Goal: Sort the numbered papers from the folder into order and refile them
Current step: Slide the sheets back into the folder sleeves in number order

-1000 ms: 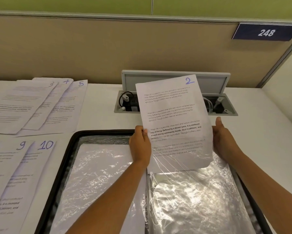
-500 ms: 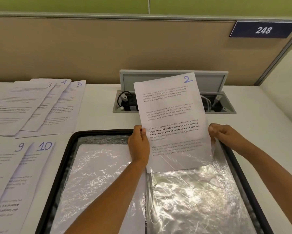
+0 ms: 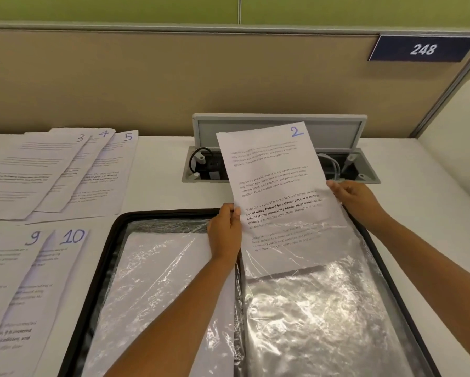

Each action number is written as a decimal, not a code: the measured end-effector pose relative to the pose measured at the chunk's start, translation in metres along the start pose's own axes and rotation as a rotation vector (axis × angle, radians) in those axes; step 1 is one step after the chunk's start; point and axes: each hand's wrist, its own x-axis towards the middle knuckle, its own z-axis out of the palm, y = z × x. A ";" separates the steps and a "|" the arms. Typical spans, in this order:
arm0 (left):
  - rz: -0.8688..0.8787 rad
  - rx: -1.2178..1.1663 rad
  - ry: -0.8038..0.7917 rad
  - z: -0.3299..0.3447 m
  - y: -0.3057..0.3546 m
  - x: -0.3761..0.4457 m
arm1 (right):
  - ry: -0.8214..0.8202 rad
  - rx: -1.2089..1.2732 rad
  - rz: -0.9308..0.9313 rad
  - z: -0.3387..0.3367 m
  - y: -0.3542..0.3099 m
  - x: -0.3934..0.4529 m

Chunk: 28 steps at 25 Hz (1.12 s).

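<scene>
The folder [image 3: 111,257] runs off the bottom edge; the sheet marked 2 [image 3: 277,180] hides part of the cable box [image 3: 364,170]; the sheets left of sheet 9 [image 3: 13,268] are cut off; their print is blurred.

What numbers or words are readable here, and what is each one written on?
"248": blue sign on the partition.
"2": sheet held in both hands, half inside the plastic sleeve.
"Defined by a slower pace": bold line on that sheet; its other print is too small to read.
"3", "4", "5": top corners of the fanned sheets.
"9", "10": nearer sheets; body text blurred.
</scene>
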 end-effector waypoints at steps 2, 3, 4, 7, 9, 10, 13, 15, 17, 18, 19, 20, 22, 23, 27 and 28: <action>-0.030 -0.022 -0.054 -0.003 0.003 -0.001 | -0.014 0.092 0.029 0.002 0.001 -0.001; -0.021 -0.026 -0.042 -0.004 0.004 -0.002 | -0.009 0.140 0.038 0.003 0.001 -0.001; 0.023 0.003 0.023 -0.006 0.003 -0.002 | -0.004 0.171 0.043 0.002 0.003 -0.001; 0.267 0.225 0.127 -0.005 0.010 -0.002 | -0.025 0.161 0.024 -0.001 -0.003 -0.008; 0.444 0.384 -0.157 0.003 0.026 -0.001 | -0.048 0.113 -0.015 -0.002 -0.001 -0.010; 0.489 0.505 -0.334 0.008 0.033 -0.001 | -0.036 0.061 -0.034 -0.002 0.001 -0.010; 0.521 0.818 -0.620 0.023 0.034 -0.003 | 0.061 -0.095 -0.046 0.000 0.002 -0.011; 0.491 0.856 -0.601 0.026 0.026 -0.006 | 0.087 -0.153 -0.023 0.003 0.000 -0.012; 0.475 0.841 -0.560 0.026 0.025 -0.010 | 0.098 -0.191 0.005 0.006 0.004 -0.011; 0.467 0.806 -0.546 0.026 0.029 -0.011 | 0.101 -0.191 0.032 0.008 0.007 -0.011; 0.435 0.752 -0.545 0.026 0.036 -0.012 | 0.104 -0.176 0.066 0.010 0.009 -0.010; 0.393 0.690 -0.554 0.026 0.043 -0.012 | 0.112 -0.150 0.096 0.012 0.010 -0.009; 0.369 0.589 -0.538 0.026 0.057 -0.013 | 0.121 -0.067 0.131 0.014 0.010 -0.008; 0.392 0.559 -0.498 0.024 0.060 -0.012 | 0.113 -0.026 0.144 0.014 0.010 -0.007; 0.365 0.551 -0.225 0.001 0.035 0.010 | 0.002 0.080 0.253 0.007 0.004 -0.007; 0.308 0.572 -0.189 -0.008 0.022 0.014 | -0.010 0.058 0.258 0.007 0.002 -0.006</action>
